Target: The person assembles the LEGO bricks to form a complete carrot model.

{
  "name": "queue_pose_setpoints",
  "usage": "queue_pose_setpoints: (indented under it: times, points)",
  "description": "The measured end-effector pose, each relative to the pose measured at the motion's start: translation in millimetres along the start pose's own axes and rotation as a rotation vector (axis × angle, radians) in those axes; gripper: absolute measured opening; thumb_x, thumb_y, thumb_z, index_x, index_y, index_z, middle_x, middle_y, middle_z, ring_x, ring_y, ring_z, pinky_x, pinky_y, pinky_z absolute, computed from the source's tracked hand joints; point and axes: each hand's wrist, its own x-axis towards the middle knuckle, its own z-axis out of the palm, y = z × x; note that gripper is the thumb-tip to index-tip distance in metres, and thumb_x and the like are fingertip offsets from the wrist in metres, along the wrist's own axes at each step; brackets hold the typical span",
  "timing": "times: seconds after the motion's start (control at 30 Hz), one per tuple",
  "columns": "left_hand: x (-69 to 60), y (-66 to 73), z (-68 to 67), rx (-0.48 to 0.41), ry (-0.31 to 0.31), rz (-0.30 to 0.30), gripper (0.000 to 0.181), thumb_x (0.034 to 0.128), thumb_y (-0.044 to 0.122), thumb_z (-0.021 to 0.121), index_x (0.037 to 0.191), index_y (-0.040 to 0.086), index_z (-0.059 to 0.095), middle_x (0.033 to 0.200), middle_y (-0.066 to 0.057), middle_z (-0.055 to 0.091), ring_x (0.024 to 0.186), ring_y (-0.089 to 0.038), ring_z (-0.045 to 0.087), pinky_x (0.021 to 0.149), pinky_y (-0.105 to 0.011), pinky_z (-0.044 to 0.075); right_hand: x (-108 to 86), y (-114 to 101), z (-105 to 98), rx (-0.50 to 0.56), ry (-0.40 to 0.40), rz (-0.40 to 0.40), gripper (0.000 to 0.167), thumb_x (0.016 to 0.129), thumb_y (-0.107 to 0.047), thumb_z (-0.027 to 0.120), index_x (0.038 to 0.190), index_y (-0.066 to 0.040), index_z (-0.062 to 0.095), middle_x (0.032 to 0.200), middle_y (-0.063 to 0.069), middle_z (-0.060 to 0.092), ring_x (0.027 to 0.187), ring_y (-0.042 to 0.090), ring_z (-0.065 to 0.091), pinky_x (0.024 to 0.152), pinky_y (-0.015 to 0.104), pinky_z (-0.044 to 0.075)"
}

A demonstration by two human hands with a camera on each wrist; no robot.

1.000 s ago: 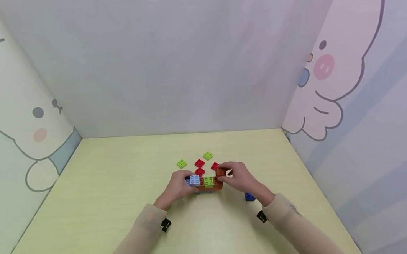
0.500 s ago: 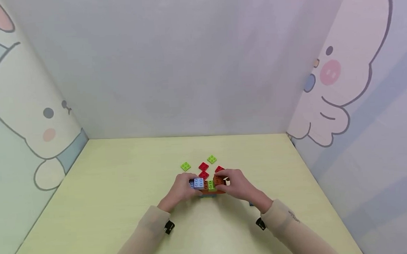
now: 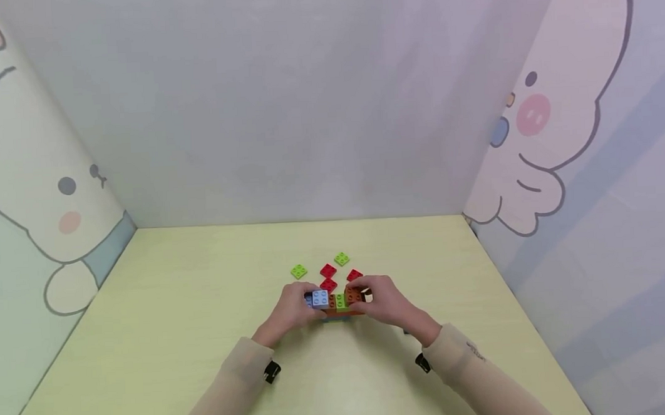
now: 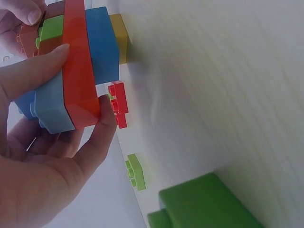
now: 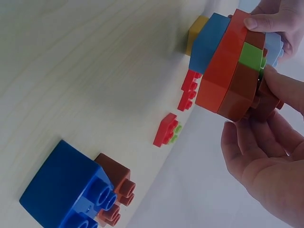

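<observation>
My left hand [image 3: 291, 308] grips the left end of a stack of toy building bricks, a light blue brick [image 3: 320, 298] on top there. The stack's long red brick [image 4: 78, 57] sits over a blue brick [image 5: 209, 42] and a yellow brick [image 4: 119, 38]. Along the red one lie brown bricks and a green brick [image 3: 340, 302]. At the stack's right end, my right hand [image 3: 387, 300] pinches a brown brick [image 3: 354, 294] on top, partly covering the green one. Fingers hide some of its underside, so I cannot tell how firmly it sits.
Behind the stack lie red plates [image 3: 327, 270] and lime plates [image 3: 299, 271]. A dark blue brick [image 5: 61, 185] and a brown brick [image 5: 114, 173] stand on the table to the right. A green brick [image 4: 209, 204] is at the left. Printed curtains enclose the table.
My right hand has brought the brown brick left and down onto the stack's top, now overlapping the green brick. The left hand keeps its grip. Over the last half second little differs.
</observation>
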Motion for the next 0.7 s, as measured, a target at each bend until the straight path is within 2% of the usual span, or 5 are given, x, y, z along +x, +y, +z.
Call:
queue_pose_setpoints:
  times: [0.3, 0.57, 0.7]
  points:
    - [1.2, -1.2, -0.2, 0.011, 0.0, 0.015, 0.039, 0.0646, 0.009, 0.088, 0.1, 0.006, 0.072, 0.1, -0.004, 0.066, 0.093, -0.018, 0.058, 0.083, -0.039, 0.047, 1.1, 0.1, -0.2, 0.019, -0.005, 0.006, 0.033, 0.08, -0.014, 0.078, 0.11, -0.006, 0.069, 0.101, 0.001, 0.066, 0.092, 0.017, 0.061, 0.077, 0.041, 0.052]
    - [0.9, 0.8, -0.9, 0.006, -0.011, -0.011, 0.039, 0.0656, 0.01, 0.088, 0.101, 0.007, 0.072, 0.101, -0.004, 0.066, 0.094, -0.019, 0.057, 0.084, -0.039, 0.047, 1.6, 2.5, 0.9, 0.043, -0.032, 0.081, 0.034, 0.08, -0.014, 0.079, 0.113, -0.01, 0.068, 0.105, -0.002, 0.064, 0.095, 0.015, 0.059, 0.073, 0.026, 0.052]
    - [0.4, 0.9, -1.1, 0.012, -0.008, -0.025, 0.04, 0.0662, 0.011, 0.088, 0.102, 0.006, 0.071, 0.101, -0.003, 0.065, 0.094, -0.019, 0.057, 0.084, -0.04, 0.047, 2.2, 3.7, 2.6, 0.04, -0.036, 0.093, 0.035, 0.08, -0.016, 0.079, 0.113, -0.013, 0.068, 0.104, -0.005, 0.063, 0.094, 0.013, 0.058, 0.075, 0.025, 0.051]
